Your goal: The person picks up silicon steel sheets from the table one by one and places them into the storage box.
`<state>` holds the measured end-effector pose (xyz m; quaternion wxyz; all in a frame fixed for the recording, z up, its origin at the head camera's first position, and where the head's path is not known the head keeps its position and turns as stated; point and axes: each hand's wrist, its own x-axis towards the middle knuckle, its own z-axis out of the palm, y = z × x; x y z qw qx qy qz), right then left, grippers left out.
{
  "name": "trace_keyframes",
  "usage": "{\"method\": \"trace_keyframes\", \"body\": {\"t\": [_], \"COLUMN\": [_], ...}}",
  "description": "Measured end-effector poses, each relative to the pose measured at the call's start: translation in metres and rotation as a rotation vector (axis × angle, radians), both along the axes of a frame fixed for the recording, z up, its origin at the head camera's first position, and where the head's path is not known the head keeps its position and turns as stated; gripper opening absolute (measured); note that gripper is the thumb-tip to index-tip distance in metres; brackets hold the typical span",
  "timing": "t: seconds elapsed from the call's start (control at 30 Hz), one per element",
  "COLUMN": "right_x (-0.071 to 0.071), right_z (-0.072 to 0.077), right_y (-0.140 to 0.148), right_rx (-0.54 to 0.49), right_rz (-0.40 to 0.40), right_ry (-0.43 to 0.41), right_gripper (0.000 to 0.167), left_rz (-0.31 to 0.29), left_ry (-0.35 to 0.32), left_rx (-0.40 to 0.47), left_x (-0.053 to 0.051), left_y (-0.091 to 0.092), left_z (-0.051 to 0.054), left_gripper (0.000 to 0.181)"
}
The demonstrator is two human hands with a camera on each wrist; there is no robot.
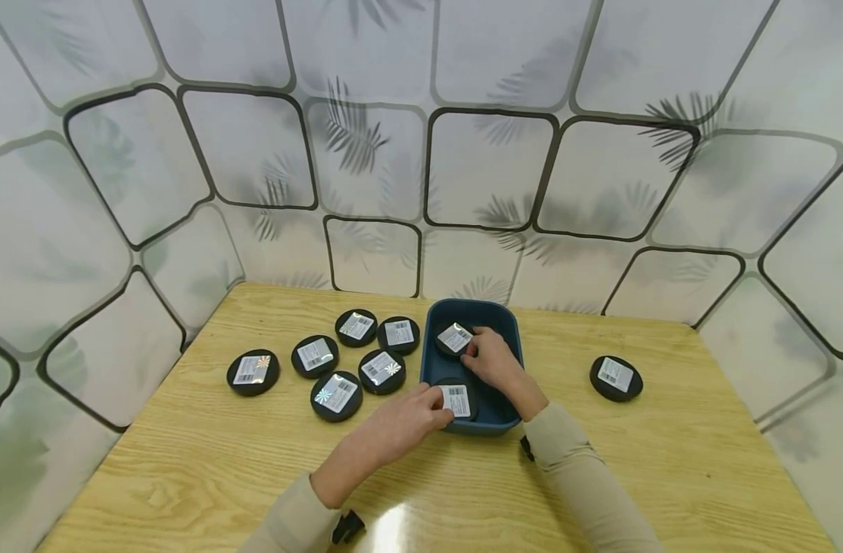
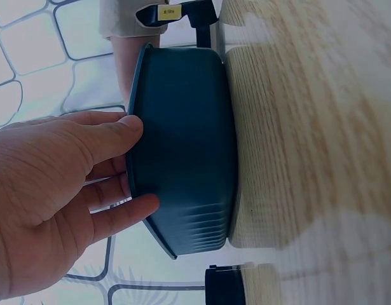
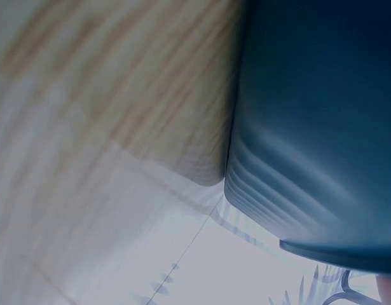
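A dark blue plastic bin (image 1: pixel 487 426) stands on the table with two black round discs in it, each bearing a white barcode label. My right hand (image 1: pixel 494 361) reaches inside and pinches the right edge of the rear disc (image 1: pixel 454 339). At the front left corner, my left hand (image 1: pixel 404 422) hangs over the rim, its fingertips at the edge of the front disc (image 1: pixel 457 400). The left wrist view shows that hand's thumb (image 2: pixel 128 127) by the rim and other fingertips hidden behind it; whether they grip the disc is unclear. The right wrist view shows mainly the bin's outer wall (image 3: pixel 322 127).
Several matching labelled discs (image 1: pixel 336 396) lie apart on the wooden table (image 1: pixel 180 461), left of the bin. One more disc (image 1: pixel 616 378) lies to the right. Patterned fabric walls (image 1: pixel 366 169) enclose the table's back and sides.
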<state>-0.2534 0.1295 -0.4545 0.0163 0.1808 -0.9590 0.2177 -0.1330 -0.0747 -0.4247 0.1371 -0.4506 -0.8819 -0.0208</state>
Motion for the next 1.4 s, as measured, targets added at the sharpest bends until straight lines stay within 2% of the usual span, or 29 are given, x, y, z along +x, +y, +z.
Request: {"method": "trace_keyframes", "body": {"t": [0.27,0.93,1.4], "right_x": [0.0013,0.0019,0.0002], "right_z": [0.0014,-0.0004,-0.0014], "right_y": [-0.0009,-0.0006,-0.0006], "right_rx": [0.002,-0.012,-0.016], "right_rz": [-0.007,0.010,0.011], "right_ry": [0.007,0.009,0.024], "right_gripper": [0.020,0.014,0.017], "left_rz": [0.003,-0.009,-0.010], "left_ry": [-0.031,0.009,-0.018], "left_rx": [0.003,0.004,0.010], "left_x": [0.0001,-0.0004,-0.0001], "left_y": [-0.0006,0.0000,-0.0005], "left_z": [-0.0004,-0.0009,-0.0005], "left_gripper": [0.018,0.016,0.016]}}
